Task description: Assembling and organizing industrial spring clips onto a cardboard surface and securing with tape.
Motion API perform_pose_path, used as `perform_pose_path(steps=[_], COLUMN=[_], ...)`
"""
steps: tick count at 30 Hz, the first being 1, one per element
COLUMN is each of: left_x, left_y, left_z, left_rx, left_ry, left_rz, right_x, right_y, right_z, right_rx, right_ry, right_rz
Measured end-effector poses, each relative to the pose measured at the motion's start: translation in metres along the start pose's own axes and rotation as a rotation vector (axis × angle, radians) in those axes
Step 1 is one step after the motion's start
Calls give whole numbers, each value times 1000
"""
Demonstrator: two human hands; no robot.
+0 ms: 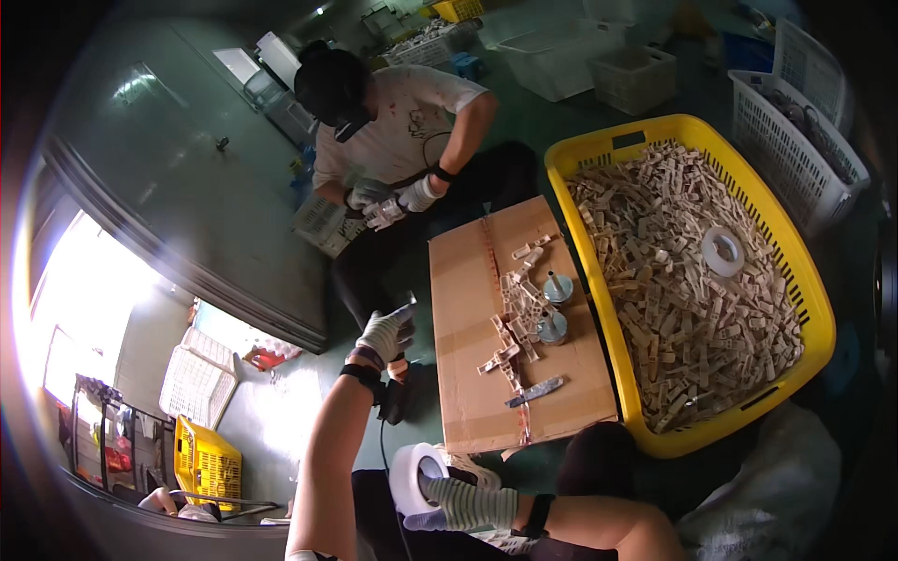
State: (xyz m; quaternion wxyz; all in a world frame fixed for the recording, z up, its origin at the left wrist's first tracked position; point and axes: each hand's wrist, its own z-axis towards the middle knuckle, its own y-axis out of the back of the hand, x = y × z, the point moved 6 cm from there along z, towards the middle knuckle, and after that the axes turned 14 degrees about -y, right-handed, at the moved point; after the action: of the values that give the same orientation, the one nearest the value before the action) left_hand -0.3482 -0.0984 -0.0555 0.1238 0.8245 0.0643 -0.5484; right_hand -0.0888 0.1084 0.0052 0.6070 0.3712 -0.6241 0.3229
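Note:
My left hand (385, 335), in a striped work glove, is raised beside the left edge of a flat cardboard box (468, 309) and pinches a small pale piece at its fingertips; what it is cannot be told. My right hand (465, 505), also gloved, grips a white tape roll (409, 477) low in the view, near the box's front corner. On the box lie several beige plastic parts (516, 323), two round metal pieces (556, 309) and a flat metal blade (535, 391).
A yellow basket (599, 150) full of beige parts, with a second tape roll (722, 251) on top, stands right of the box. Across from me a seated person (398, 122) in gloves handles a white basket. White crates (800, 140) stand behind; a yellow crate (208, 463) is at lower left.

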Motion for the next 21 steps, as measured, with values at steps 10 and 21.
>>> perform_pose_path(steps=[10,21], left_x=[12,-8], left_y=[-3,23], left_z=[35,19], left_rx=[98,269], left_ry=[47,82], left_rz=[156,34], right_x=[-2,-26], right_y=[14,7], right_z=[-5,14], right_rx=[-134,-41], right_ry=[-28,-104], right_rz=[-138,-266])
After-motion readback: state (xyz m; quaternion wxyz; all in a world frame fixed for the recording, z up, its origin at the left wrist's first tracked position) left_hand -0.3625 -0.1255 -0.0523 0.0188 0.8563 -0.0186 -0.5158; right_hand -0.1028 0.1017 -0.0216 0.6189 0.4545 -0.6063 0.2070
